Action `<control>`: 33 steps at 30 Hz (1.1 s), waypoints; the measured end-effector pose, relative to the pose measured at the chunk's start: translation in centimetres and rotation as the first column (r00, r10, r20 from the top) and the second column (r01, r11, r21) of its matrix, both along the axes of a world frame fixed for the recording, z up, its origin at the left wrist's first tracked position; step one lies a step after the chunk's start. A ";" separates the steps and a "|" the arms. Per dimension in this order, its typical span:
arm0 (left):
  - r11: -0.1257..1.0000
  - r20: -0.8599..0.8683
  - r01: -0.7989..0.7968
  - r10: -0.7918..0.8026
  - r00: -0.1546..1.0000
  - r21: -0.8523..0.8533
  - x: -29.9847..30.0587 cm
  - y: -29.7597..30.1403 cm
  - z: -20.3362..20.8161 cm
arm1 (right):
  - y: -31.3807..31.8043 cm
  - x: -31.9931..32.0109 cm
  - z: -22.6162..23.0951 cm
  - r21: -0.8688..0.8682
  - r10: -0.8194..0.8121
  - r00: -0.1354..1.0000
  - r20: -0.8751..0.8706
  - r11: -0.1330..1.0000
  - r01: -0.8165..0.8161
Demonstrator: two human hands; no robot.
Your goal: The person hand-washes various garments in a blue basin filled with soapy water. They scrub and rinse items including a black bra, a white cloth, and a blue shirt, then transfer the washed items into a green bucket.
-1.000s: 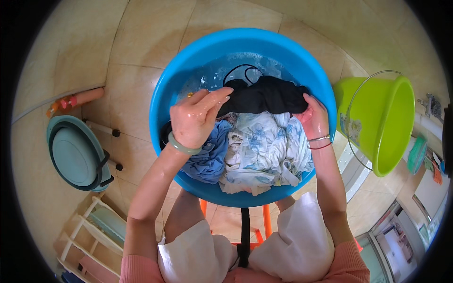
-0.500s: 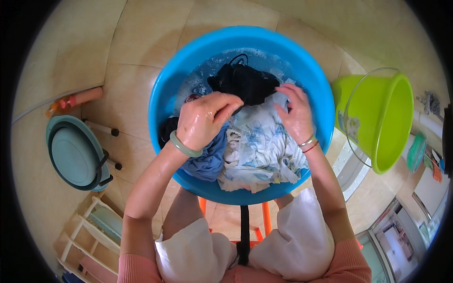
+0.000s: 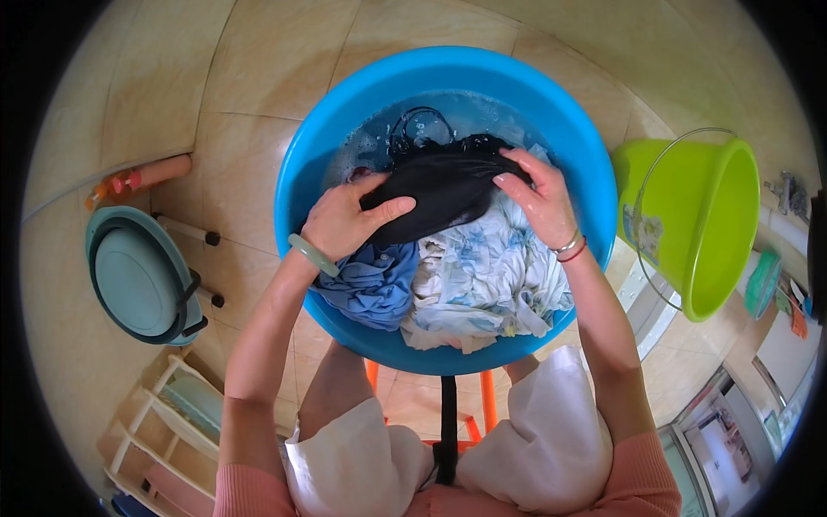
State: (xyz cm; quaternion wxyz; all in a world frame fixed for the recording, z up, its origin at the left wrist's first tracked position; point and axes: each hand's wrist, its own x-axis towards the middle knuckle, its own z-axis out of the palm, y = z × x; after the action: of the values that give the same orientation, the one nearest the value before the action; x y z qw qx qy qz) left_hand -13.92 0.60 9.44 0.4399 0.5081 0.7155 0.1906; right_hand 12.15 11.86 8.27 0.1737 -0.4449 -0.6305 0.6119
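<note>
Over the near-middle of a round blue basin (image 3: 448, 57), a black cloth (image 3: 435, 194) is stretched between the person's two hands; it lies across the laundry, its far edge close to the sudsy water (image 3: 495, 112), and thin black cord loops (image 3: 422, 109) stand out beyond it toward the basin's far side. The left hand (image 3: 345, 220) grasps the cloth's left end, thumb laid along the top and the other fingers partly hidden by the fabric; the right hand (image 3: 546, 202) pinches the right end between thumb and fingers, the wrist coming in over the basin's right part; both hands look wet. A pale green bangle (image 3: 314, 255) circles the left wrist; a silver bracelet and a red band sit together on the right one.

Below the black cloth, on the person's side of the basin, a crumpled blue cloth (image 3: 370, 289) lies to the left, just beside a larger white cloth (image 3: 491, 276) with blue patterning, which is heaped to the right; orange legs (image 3: 488, 405) show beneath the basin, between the person's knees.

To the right, near the basin, a lime-green bucket (image 3: 676, 207) with a wire handle is seen tilted; to the left, well apart, are a teal tub (image 3: 136, 280), a pink bottle (image 3: 164, 174) near the wall and a cream rack (image 3: 131, 448) lower down.
</note>
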 end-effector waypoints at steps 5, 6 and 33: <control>0.939 0.304 -0.344 0.322 0.897 0.021 1.1 0.8 -0.9 | 1.7 0.9 -0.2 -0.169 -0.055 0.979 -0.194 0.985 0.022; 0.927 0.348 -0.371 0.330 0.878 0.058 1.1 0.8 -1.3 | 1.9 0.9 0.0 -0.145 -0.023 0.980 -0.197 0.989 -0.006; 0.668 0.459 -0.700 0.719 0.522 -0.251 0.6 -0.2 -7.1 | 4.9 1.8 -3.9 -0.355 -0.320 0.925 -0.205 0.905 0.234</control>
State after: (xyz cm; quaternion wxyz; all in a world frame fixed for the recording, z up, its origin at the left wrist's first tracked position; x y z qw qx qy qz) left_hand -13.29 0.38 2.33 0.5093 0.0925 0.7145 0.4707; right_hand 13.94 16.74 4.39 0.2645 -0.4695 -0.4230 0.7285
